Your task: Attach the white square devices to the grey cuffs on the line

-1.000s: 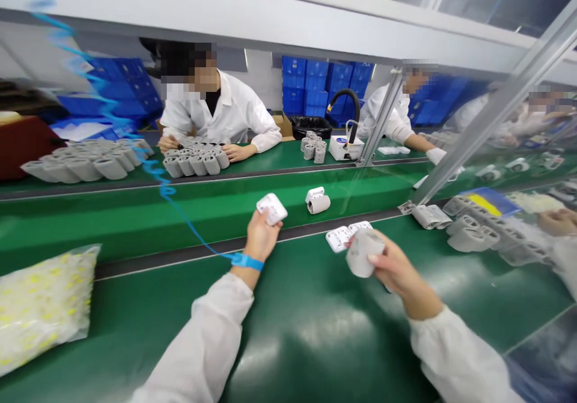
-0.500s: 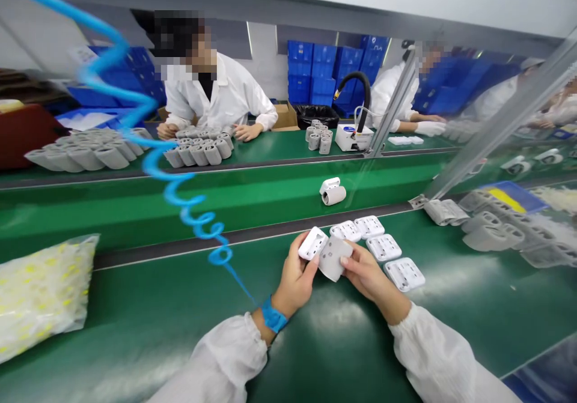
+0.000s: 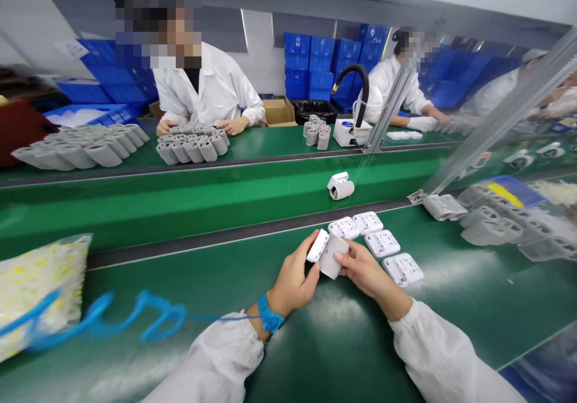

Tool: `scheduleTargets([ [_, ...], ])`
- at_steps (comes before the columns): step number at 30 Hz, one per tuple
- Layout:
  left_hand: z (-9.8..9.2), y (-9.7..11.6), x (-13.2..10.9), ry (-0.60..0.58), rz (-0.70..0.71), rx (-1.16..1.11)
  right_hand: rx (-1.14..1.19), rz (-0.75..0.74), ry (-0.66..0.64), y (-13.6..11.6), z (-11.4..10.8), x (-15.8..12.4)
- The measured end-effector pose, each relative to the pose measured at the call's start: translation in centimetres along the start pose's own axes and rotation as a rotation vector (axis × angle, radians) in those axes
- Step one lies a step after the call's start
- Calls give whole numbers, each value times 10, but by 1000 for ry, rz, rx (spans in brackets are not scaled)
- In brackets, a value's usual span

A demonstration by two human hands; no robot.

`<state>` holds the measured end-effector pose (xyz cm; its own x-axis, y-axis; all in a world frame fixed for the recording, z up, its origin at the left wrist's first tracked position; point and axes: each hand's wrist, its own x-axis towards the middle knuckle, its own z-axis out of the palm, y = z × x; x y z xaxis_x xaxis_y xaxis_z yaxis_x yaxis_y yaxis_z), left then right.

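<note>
My left hand [image 3: 295, 280] grips a small white plastic cover [image 3: 317, 245] and presses it against the end of a grey tubular housing [image 3: 332, 256], which my right hand [image 3: 367, 274] holds from the other side. Both hands meet over the green mat [image 3: 342, 343] in front of me. A blue wrist strap [image 3: 268, 314] with a coiled blue cord [image 3: 112, 319] sits on my left wrist. Several more white covers [image 3: 381, 242] lie in a cluster just beyond my right hand.
One assembled white and grey part [image 3: 340, 186] lies on the green conveyor belt [image 3: 180, 202]. A clear bag of yellow-marked pieces [image 3: 36, 283] sits at my left. Grey housings [image 3: 491, 230] are heaped at right. Across the belt, people in white coats sit behind rows of housings [image 3: 192, 149].
My left hand drew back from the belt with the white cover to meet my right hand and the housing. The blue cord dropped onto the mat at left.
</note>
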<state>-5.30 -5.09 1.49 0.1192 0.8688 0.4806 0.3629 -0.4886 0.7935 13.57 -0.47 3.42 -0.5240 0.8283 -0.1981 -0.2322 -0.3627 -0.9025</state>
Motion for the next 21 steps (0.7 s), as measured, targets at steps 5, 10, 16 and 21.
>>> scheduleTargets([
  [5,1,-4,1,-112,96,153,-81,68,67,-2,-1,0],
  [10,-2,-3,3,-156,48,164,-179,135,86,-3,-3,0],
  [16,-10,5,8,-200,-4,104,-297,198,60,-5,-6,-3],
  [21,-15,3,11,-260,10,55,-325,210,47,-5,-8,-3],
])
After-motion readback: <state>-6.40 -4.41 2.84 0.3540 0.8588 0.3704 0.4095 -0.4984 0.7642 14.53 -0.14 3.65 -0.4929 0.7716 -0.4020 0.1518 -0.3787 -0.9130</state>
